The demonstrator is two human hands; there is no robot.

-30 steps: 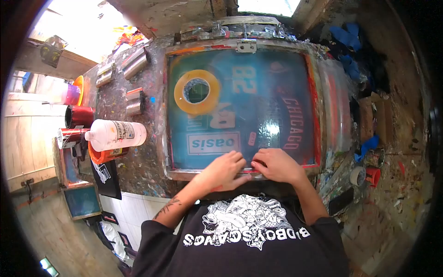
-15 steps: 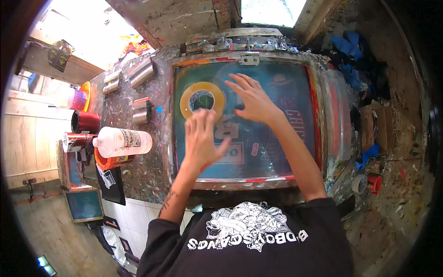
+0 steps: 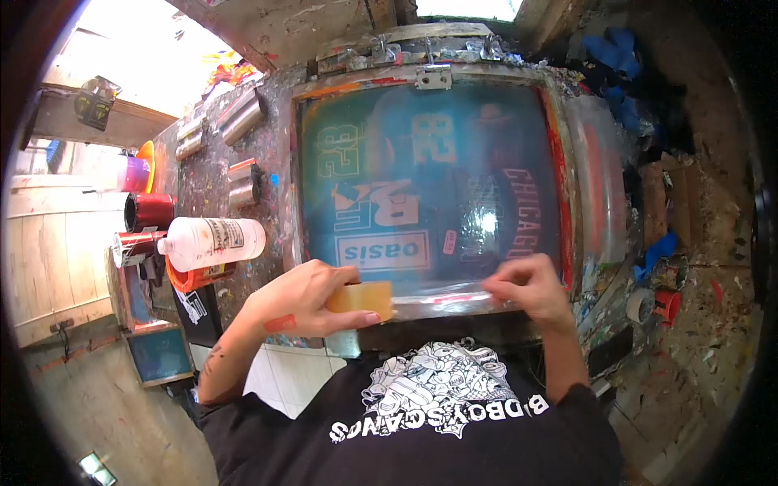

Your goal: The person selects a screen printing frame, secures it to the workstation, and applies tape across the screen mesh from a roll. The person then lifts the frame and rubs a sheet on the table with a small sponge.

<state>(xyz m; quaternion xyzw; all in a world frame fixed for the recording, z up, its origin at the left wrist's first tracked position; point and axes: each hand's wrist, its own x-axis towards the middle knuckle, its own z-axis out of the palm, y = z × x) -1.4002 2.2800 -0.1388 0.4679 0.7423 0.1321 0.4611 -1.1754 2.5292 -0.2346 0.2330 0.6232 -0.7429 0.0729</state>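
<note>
My left hand (image 3: pixel 312 300) is wrapped round a roll of yellowish clear packing tape (image 3: pixel 369 301), seen edge-on at the near left of the screen frame. A stretch of clear tape (image 3: pixel 442 300) runs from the roll to my right hand (image 3: pixel 531 287), whose fingers pinch its end. The strip is pulled tight over the near edge of the frame; whether it touches the wood I cannot tell. Beneath and beyond lies a silk screen (image 3: pixel 389 182) with a blue-green mesh, showing stencils such as "oasis", "CHICAGO" and "82". Its far side sits under a metal hinge clamp (image 3: pixel 433 77).
A pinkish plastic bottle (image 3: pixel 215 243) lies across an orange tub at the left. Several metal-and-wood pieces (image 3: pixel 239 117) rest on the paint-spattered bench. Red cans (image 3: pixel 150 212) stand farther left. A red cup (image 3: pixel 666 306) and blue cloth (image 3: pixel 612 53) are on the right.
The tape roll, which lay flat on the mesh, is now in my left hand near the front edge. My right hand has come back toward me, and a strip is drawn out between both hands.
</note>
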